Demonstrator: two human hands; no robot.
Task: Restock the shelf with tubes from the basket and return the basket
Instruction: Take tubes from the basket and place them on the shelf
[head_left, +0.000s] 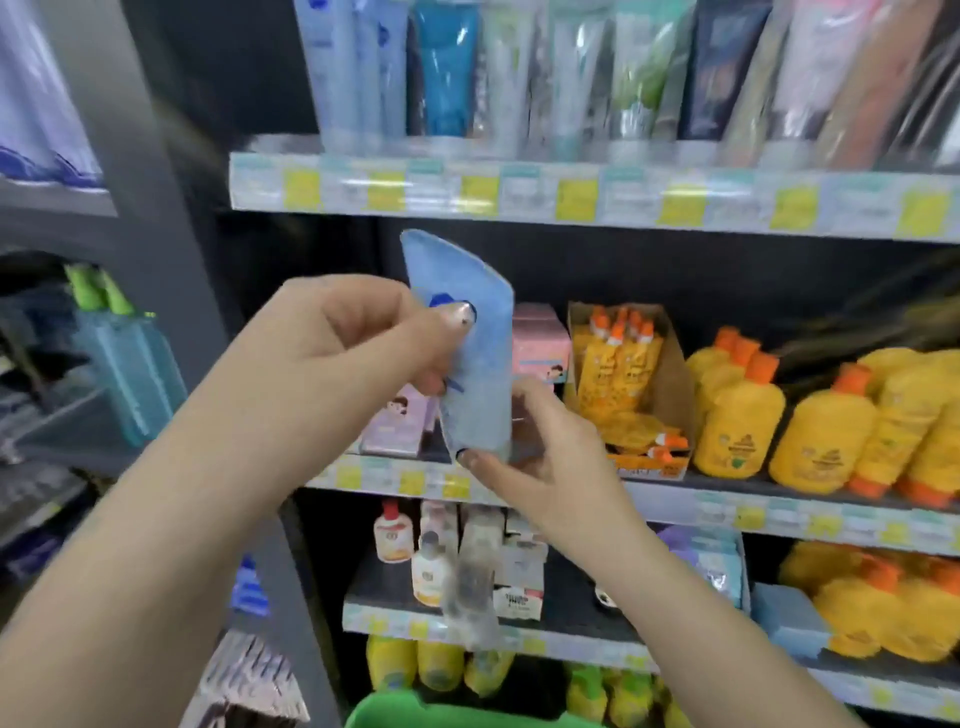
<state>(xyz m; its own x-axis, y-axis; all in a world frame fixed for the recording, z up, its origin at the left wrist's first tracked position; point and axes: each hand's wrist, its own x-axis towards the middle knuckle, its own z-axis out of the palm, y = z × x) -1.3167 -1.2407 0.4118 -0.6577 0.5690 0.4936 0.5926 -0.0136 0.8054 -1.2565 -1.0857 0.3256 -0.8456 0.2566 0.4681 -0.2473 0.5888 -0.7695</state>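
Blue tube (470, 358) held in both hands in front of the shelving, flat crimped end up. Left hand (358, 338): thumb and curled fingers pinch its middle. Right hand (540, 447): fingers wrapped round the lower cap end. Upper shelf (519, 195) carries a row of standing tubes (447, 73). Green basket (447, 714) rim at bottom edge of view. Yellow bottles (737, 421) on the middle shelf, right.

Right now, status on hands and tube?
Left hand and right hand both grip the blue tube. Tube upright below top shelf. Green basket below. Nothing blocking.
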